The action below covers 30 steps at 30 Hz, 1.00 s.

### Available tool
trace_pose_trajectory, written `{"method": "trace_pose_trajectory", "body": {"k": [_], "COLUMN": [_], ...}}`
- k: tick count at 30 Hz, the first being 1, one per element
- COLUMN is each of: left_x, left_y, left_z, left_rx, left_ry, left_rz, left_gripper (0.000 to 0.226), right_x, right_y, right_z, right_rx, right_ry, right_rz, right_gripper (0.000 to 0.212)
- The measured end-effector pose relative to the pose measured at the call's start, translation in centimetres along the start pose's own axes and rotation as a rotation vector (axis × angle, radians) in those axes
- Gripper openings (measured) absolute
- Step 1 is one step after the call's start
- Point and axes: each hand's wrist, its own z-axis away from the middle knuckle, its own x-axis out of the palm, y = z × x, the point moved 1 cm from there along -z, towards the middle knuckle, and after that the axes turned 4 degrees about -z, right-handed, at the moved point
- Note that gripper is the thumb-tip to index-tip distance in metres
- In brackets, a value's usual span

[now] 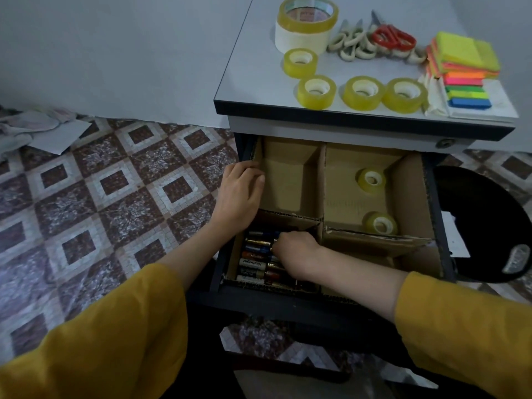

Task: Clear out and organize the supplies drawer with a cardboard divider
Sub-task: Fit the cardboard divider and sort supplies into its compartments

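Note:
The open drawer (pixel 434 214) holds a cardboard divider (pixel 321 191) with several compartments. Several batteries (pixel 253 263) lie in rows in the near left compartment. My right hand (pixel 299 254) reaches into that compartment, its fingers curled down among the batteries; what they hold is hidden. My left hand (pixel 241 194) rests on the divider's left wall, fingers curled over its edge. Two small yellow tape rolls (pixel 372 180) (pixel 381 223) lie in the far right compartment. The far left compartment shows only bare cardboard.
On the cabinet top (pixel 247 82) lie a big tape roll (pixel 306 23), several small yellow tape rolls (pixel 316 92), scissors (pixel 393 38) and stacked sticky notes (pixel 465 56). A black round seat (pixel 486 226) stands right of the drawer. Tiled floor (pixel 115 182) spreads to the left.

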Motion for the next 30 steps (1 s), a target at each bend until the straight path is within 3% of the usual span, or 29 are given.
{"method": "trace_pose_trajectory", "body": {"k": [6,20,30], "left_x": [0.0,0.0,-0.7], "left_y": [0.0,-0.3,0.4], "left_z": [0.0,-0.1,0.4], "left_rx": [0.005,0.034,0.049], "left_ry": [0.010,0.065,0.090], "left_rz": [-0.002,-0.009,-0.094], "left_gripper": [0.039,0.024,0.010], "right_x": [-0.1,-0.5,-3.2], "right_y": [0.9,1.1,3.7], "right_z": [-0.5,0.5,7.1], "right_rx": [-0.080,-0.097,-0.111], "right_ry": [0.091,0.036,0.441], "right_rz": [0.089,-0.100,-0.380], "right_gripper": [0.029,0.025,0.011]}}
